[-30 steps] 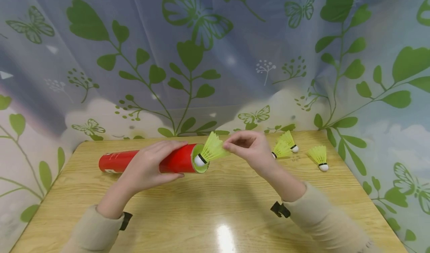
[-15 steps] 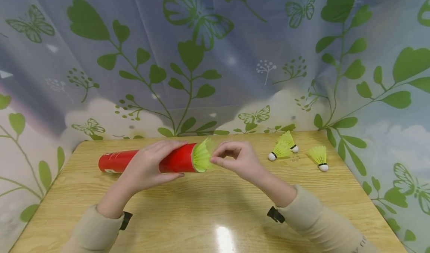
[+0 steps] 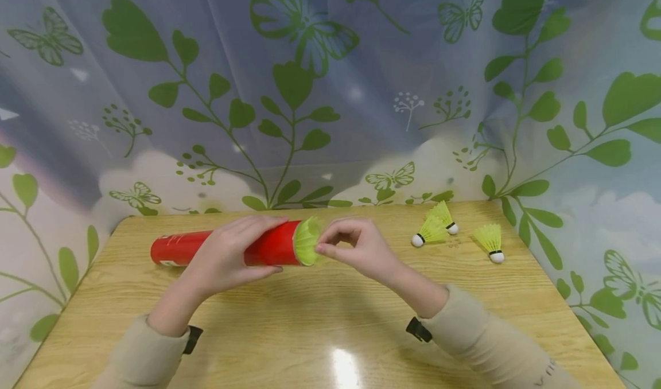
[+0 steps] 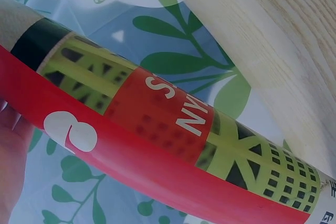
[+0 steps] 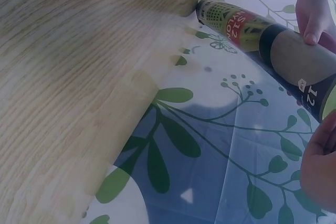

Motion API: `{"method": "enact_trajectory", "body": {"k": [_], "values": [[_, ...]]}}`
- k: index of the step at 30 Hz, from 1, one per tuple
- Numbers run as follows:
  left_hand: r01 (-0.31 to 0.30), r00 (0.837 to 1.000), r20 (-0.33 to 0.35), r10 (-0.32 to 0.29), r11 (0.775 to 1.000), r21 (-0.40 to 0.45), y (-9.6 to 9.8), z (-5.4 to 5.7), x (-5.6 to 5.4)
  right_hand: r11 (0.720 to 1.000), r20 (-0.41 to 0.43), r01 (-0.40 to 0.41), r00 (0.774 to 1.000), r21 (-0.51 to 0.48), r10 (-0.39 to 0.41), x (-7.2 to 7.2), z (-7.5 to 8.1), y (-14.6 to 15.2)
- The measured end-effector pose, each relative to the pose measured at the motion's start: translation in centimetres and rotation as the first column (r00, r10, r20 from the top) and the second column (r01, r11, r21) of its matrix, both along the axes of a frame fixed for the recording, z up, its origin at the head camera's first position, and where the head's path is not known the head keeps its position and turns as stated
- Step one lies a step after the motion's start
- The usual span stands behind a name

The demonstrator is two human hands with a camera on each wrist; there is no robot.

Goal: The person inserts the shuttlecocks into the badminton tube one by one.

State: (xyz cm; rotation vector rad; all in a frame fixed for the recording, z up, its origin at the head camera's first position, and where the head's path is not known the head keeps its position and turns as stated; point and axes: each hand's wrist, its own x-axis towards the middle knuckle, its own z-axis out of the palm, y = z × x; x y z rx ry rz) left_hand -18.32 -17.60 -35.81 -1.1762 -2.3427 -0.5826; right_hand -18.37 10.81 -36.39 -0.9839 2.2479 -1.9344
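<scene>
My left hand [image 3: 227,257] grips a red shuttlecock tube [image 3: 273,244] that lies roughly sideways, its mouth facing right. Inside that mouth sits a yellow shuttlecock [image 3: 307,241], cork inward and hidden, with the skirt's rim just sticking out. Thumb and index finger of my right hand [image 3: 361,248] pinch the skirt's edge. The left wrist view shows the printed side of the tube [image 4: 157,124] close up, with a bit of the left hand [image 4: 11,156]. In the right wrist view, the right hand [image 5: 321,166] is at the tube's mouth; the pinched skirt is barely visible there.
On the wooden table [image 3: 289,331], to the right, lie three more yellow shuttlecocks: one in front [image 3: 431,231], another behind it [image 3: 450,220], and a third further right [image 3: 489,242]. A curtain with leaves and butterflies [image 3: 330,119] hangs along the table's back edge.
My right hand has moved left and pushed the shuttlecock cork-first into the tube, so only its skirt rim shows. The left hand and tube have stayed nearly still.
</scene>
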Motion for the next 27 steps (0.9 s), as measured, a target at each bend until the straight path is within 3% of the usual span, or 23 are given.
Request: {"method": "enact_trajectory", "body": {"k": [17,27], "values": [[0.015,1.0,-0.021,-0.015,1.0,0.002,0.1,-0.1,0.0,0.993,-0.075,-0.016,0.997,0.118,0.024,0.2,0.5,-1.0],[0.02,0.999,-0.027,-0.02,1.0,-0.007,0.1,-0.3,0.0,0.986,-0.06,-0.032,0.997,0.163,0.042,0.2,0.5,-0.6]]}}
